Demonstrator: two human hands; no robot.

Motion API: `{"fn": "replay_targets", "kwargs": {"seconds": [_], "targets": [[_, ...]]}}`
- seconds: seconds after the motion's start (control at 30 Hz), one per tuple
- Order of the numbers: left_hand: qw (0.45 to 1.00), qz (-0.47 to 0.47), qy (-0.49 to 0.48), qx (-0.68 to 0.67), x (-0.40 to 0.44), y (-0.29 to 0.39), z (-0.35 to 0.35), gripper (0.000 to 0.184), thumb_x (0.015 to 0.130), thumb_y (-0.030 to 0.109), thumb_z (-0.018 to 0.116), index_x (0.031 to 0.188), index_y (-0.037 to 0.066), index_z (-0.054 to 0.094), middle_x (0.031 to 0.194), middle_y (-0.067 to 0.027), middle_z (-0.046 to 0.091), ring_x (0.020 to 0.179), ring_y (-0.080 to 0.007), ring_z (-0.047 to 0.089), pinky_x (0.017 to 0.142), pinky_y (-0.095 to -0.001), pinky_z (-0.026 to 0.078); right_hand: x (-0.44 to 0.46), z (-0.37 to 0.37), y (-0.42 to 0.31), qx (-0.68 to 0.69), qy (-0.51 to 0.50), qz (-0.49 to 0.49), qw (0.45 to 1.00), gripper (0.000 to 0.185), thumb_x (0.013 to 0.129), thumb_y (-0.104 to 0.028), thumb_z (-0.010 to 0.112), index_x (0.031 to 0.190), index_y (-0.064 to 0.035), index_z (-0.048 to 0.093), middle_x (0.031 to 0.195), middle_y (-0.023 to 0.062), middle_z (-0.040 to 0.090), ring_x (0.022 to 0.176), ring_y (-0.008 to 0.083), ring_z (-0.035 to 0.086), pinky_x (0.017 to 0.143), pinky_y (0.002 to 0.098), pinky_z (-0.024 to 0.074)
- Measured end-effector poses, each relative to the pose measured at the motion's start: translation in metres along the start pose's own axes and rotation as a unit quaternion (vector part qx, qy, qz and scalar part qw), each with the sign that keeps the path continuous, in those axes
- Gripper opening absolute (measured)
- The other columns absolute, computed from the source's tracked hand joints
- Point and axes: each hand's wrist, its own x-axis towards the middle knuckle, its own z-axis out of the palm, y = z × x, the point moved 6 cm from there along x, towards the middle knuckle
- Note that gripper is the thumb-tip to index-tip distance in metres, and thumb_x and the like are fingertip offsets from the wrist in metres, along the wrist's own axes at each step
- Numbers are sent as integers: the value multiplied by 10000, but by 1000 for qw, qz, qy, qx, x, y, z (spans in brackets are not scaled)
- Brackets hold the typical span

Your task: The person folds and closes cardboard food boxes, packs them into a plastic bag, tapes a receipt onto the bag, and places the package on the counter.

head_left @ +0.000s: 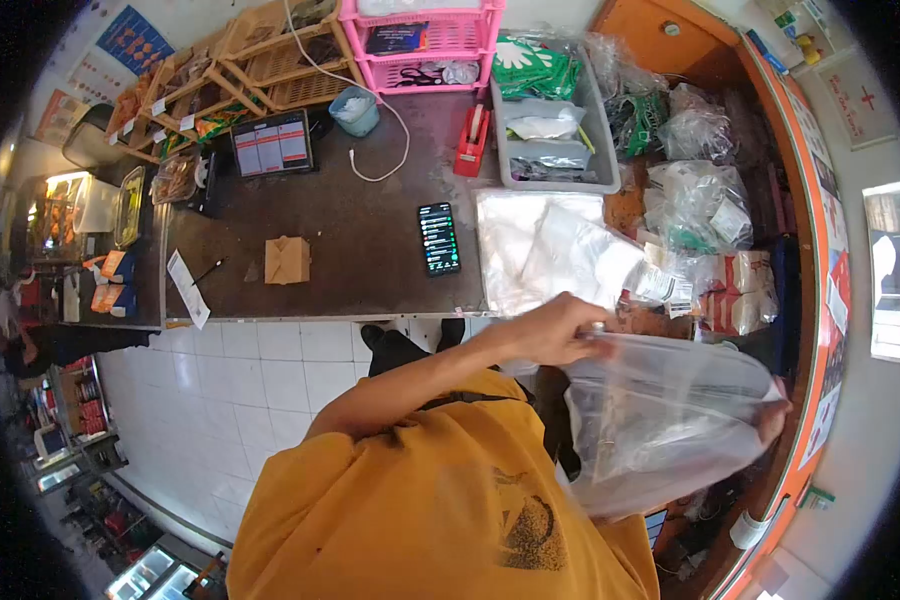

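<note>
A large clear plastic bag [670,425] hangs, slightly blurred, in front of the counter's right part. My left hand [562,330] is closed on its upper left edge. At the bag's far right side, my right hand [773,412] holds it, partly seen through the plastic. Flat clear plastic bags [540,240] lie on the counter just beyond my left hand. Left of them a phone [438,240] lies with its screen lit.
The dark counter [360,260] bears a small brown box [287,260], a tablet [272,143], a red tape dispenser [472,140] and a grey bin [560,175]. Pink shelves [425,72] stand behind. Packed plastic bags [700,205] lie at right.
</note>
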Motion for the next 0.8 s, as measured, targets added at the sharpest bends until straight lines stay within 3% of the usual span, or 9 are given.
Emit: {"fn": "replay_targets", "kwargs": {"seconds": [0.07,0.13,0.23,0.3,0.43,0.53,0.63,0.67,0.8], "targets": [[995,36,-88,-11,-16,-6,-13,329,889,323,747,1049,40,704,726,-100,656,710,-124,645,606,-325,503,-14,0,37,70,39,124,989,537,894,-455,623,1174,3,632,1006,164,637,878,248,618,785,371,493],[907,3,2,-421,-33,-38,-37,571,817,525,709,1162,74,645,993,-119,656,923,-208,621,805,-418,473,-32,2,64,122,51,225,965,561,922,-465,597,1226,6,598,1071,174,626,910,260,622,815,392,501],[490,168,40,-855,-43,-63,-50,1195,592,911,601,1509,171,400,1430,-217,524,1418,-341,385,1155,-660,201,-51,10,95,158,59,325,931,597,965,-480,558,1303,12,546,1169,188,610,957,278,629,861,423,513],[643,15,68,-763,-48,-55,-10,1363,515,939,590,1580,171,226,1446,-200,515,1413,-340,395,1155,-625,241,-62,13,121,173,56,343,921,621,994,-490,532,1354,15,511,1235,198,599,989,289,633,891,444,520],[880,-101,-5,-463,-37,-64,21,662,898,410,724,1390,14,527,1266,-202,646,1169,-260,631,1022,-397,500,-75,21,157,236,-11,351,906,609,982,-477,582,1331,20,536,1231,162,624,1072,306,625,922,457,525],[892,-202,74,-397,-32,-95,17,348,960,82,645,1283,-37,596,1141,-165,704,973,-202,698,875,-324,572,-78,15,187,201,-65,350,913,571,971,-452,620,1312,3,577,1196,147,648,1001,294,647,884,433,525],[893,-204,170,-363,-45,-107,16,234,908,5,677,1138,-37,669,1059,-130,727,935,-184,699,834,-319,570,-78,15,171,-384,-110,185,898,491,943,-331,697,1279,14,600,1069,127,677,911,262,653,832,411,529],[889,-205,205,-356,-51,-118,17,217,849,-44,721,1063,-35,691,1023,-115,730,911,-169,696,779,-295,576,-84,24,155,-519,-77,-66,849,407,889,-199,762,1191,37,625,930,77,674,833,188,633,779,345,519],[909,-186,240,-284,-62,-117,24,204,818,21,785,988,-15,679,936,-80,713,830,-142,677,727,-281,556,-132,98,125,-170,-234,179,940,275,825,-93,797,1032,9,646,893,40,660,843,144,611,753,289,498]]}}
